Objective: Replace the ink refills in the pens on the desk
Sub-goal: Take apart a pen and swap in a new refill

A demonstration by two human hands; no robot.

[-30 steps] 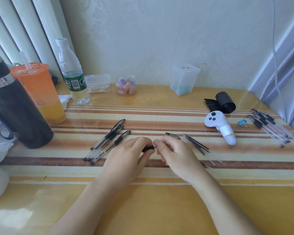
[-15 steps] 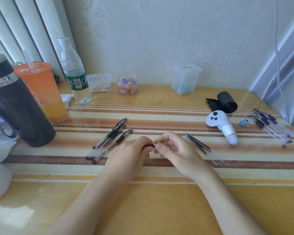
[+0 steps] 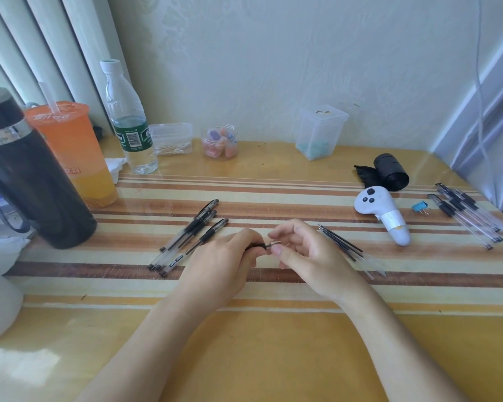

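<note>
My left hand (image 3: 221,264) grips a pen (image 3: 259,246) by its black grip section, most of the barrel hidden under the palm. The metal tip (image 3: 274,243) points right, and the thumb and forefinger of my right hand (image 3: 305,253) pinch it. Three capped clear pens (image 3: 189,236) lie side by side on the striped desk mat (image 3: 273,198) just left of my hands. A small bundle of loose refills (image 3: 346,248) lies just right of my right hand. Several more capped pens (image 3: 471,214) rest at the far right edge.
A black flask (image 3: 32,175), an orange drink cup (image 3: 76,152) and a water bottle (image 3: 128,120) stand at the left. Small plastic containers (image 3: 219,142) line the wall. A white controller (image 3: 384,213), a black roll (image 3: 389,171) and a blue binder clip (image 3: 419,206) lie at the right.
The pen's black grip section has come out further from my left hand, and its metal tip now shows between my right fingers. A loose pointed piece above my right hand is out of sight.
</note>
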